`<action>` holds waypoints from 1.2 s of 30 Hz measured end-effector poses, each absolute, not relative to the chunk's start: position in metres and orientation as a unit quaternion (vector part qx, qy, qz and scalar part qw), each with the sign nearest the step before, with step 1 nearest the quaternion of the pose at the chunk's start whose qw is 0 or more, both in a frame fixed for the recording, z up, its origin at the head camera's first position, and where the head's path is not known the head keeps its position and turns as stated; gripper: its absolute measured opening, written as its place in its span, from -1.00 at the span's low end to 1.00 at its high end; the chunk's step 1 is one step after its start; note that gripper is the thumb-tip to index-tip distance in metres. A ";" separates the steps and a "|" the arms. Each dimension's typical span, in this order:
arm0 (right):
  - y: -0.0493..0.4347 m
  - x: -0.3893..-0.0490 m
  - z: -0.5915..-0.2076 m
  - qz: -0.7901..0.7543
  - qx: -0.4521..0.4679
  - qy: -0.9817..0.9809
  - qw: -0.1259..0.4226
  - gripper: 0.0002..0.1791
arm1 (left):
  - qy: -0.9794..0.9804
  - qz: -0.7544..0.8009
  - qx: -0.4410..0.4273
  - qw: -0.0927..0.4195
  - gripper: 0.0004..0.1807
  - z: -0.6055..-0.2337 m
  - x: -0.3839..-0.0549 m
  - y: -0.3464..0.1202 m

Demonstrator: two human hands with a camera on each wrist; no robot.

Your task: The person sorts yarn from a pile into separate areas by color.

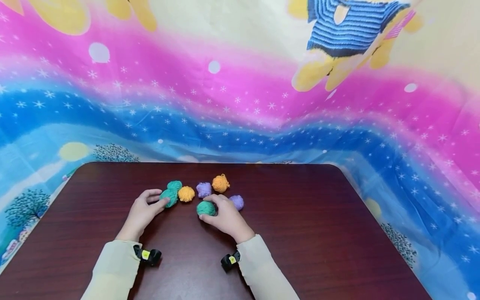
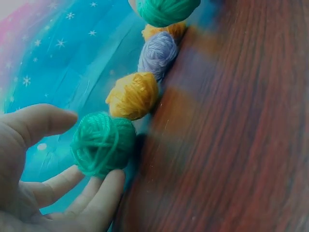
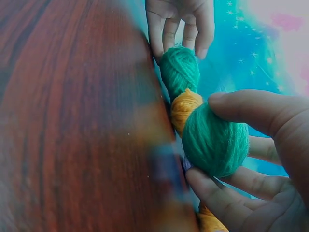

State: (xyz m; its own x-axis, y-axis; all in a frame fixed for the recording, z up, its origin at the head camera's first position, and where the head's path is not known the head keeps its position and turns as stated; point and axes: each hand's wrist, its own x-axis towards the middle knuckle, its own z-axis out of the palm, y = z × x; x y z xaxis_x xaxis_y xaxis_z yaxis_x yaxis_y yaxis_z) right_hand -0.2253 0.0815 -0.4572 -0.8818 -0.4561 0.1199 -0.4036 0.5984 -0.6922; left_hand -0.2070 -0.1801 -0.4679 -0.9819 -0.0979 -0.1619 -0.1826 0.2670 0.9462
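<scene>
My right hand (image 1: 226, 216) pinches a green yarn ball (image 1: 206, 208) between thumb and fingers; in the right wrist view, the green yarn ball (image 3: 216, 140) looks tightly wound. At the left end of the group, my left hand (image 1: 142, 211) has its fingers spread around another green yarn ball (image 1: 169, 198). In the left wrist view the fingertips (image 2: 113, 181) lie against that ball, while the thumb stands slightly off it. A further green yarn ball (image 1: 174, 185) sits just behind. Beside them is a small orange yarn ball (image 1: 186, 194).
A purple yarn ball (image 1: 204, 190) and an orange one with loose strands (image 1: 221, 183) lie behind my right hand. Another purple ball (image 1: 237, 202) is partly hidden by that hand. The dark wooden table (image 1: 300, 233) ends at a printed cloth backdrop (image 1: 240, 104).
</scene>
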 end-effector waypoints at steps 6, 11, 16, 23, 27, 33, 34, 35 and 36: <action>0.082 -0.225 -0.457 -0.376 -0.243 0.894 0.038 -0.47 | 0.845 0.526 -0.090 0.023 -0.24 -0.467 -0.209 -0.173; 0.081 -0.226 -0.457 -0.377 -0.242 0.893 0.037 -0.47 | 0.857 0.507 -0.095 -0.001 -0.35 -0.468 -0.209 -0.171; 0.081 -0.225 -0.458 -0.376 -0.238 0.895 0.039 -0.48 | 0.858 0.504 -0.103 -0.020 -0.45 -0.471 -0.209 -0.169; 0.080 -0.223 -0.457 -0.379 -0.232 0.895 0.037 -0.48 | 0.846 0.519 -0.121 -0.029 -0.52 -0.471 -0.208 -0.171; 0.077 -0.222 -0.458 -0.382 -0.231 0.894 0.025 -0.47 | 0.828 0.546 -0.124 -0.022 -0.49 -0.468 -0.208 -0.178; 0.073 -0.219 -0.460 -0.406 -0.225 0.886 -0.008 -0.47 | 0.784 0.607 -0.133 -0.017 -0.48 -0.462 -0.208 -0.185; 0.072 -0.219 -0.460 -0.414 -0.223 0.882 -0.012 -0.47 | 0.775 0.617 -0.136 -0.018 -0.48 -0.460 -0.208 -0.186; 0.070 -0.219 -0.460 -0.424 -0.221 0.878 -0.014 -0.47 | 0.768 0.625 -0.137 -0.020 -0.48 -0.458 -0.208 -0.187; 0.069 -0.218 -0.460 -0.434 -0.219 0.873 -0.016 -0.47 | 0.763 0.632 -0.138 -0.022 -0.47 -0.456 -0.208 -0.189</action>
State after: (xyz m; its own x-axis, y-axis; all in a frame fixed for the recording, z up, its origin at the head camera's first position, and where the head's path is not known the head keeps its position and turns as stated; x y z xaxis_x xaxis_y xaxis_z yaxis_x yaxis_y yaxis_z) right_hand -0.2178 0.0686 -0.4603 -0.9031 -0.3694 0.2188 -0.3974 0.5263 -0.7517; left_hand -0.2076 -0.1889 -0.4558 -0.9611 -0.2383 -0.1398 -0.1817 0.1641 0.9696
